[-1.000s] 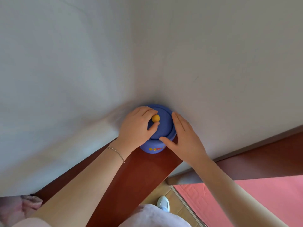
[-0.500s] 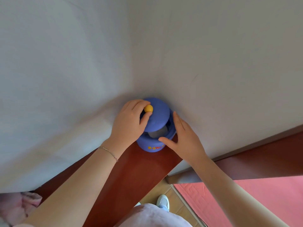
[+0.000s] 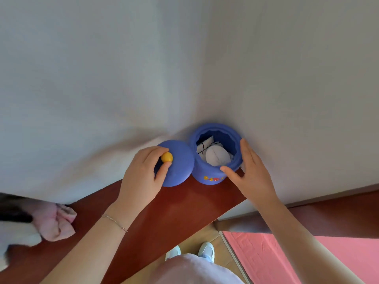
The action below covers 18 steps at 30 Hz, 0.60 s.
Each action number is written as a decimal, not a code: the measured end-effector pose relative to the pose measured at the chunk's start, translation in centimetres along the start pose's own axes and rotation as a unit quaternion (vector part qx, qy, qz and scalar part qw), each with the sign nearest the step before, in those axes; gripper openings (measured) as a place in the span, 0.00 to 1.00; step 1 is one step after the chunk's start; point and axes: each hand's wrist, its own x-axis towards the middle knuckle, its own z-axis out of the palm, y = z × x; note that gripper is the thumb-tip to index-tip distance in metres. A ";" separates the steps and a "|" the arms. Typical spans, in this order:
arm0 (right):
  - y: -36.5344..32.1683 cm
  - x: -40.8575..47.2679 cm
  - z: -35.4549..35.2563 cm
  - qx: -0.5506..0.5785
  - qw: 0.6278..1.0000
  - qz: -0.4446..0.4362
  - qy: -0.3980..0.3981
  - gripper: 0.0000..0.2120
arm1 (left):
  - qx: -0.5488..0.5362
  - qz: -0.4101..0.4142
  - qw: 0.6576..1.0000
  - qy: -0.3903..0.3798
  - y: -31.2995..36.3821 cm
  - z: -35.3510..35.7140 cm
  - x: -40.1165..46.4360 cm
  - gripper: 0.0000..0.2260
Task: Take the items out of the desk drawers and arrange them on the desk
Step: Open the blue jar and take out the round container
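A blue round jar (image 3: 209, 178) with small yellow and red marks stands open in the wall corner at the far end of the dark red desk (image 3: 174, 210). Inside it lie white papers and a white round piece (image 3: 217, 156). My right hand (image 3: 250, 173) cups the jar's right side, thumb on its front rim. My left hand (image 3: 143, 177) pinches the yellow knob (image 3: 167, 157) of the blue lid (image 3: 180, 167), holding the lid just left of the jar, low over the desk.
White walls meet right behind the jar. A pink cloth (image 3: 55, 222) and a black-and-white object (image 3: 12, 218) lie at the desk's left. Below the desk edge are wooden floor, my white shoes (image 3: 206, 251) and a pink mat (image 3: 287, 257).
My left hand has lifted the lid off the jar by its knob and carried it to the left. The jar's inside now shows. My right hand kept steadying the jar.
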 end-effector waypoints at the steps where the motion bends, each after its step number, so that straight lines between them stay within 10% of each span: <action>1: 0.0 0.0 0.1 0.002 1.000 0.001 0.000 0.42 | 0.004 -0.003 1.000 -0.005 -0.5 0.3 -1.0 0.15; 18: 0.3 0.0 0.1 -0.018 1.000 -0.005 -0.004 0.42 | 0.048 -0.046 0.992 -0.108 -5.1 6.2 -5.9 0.12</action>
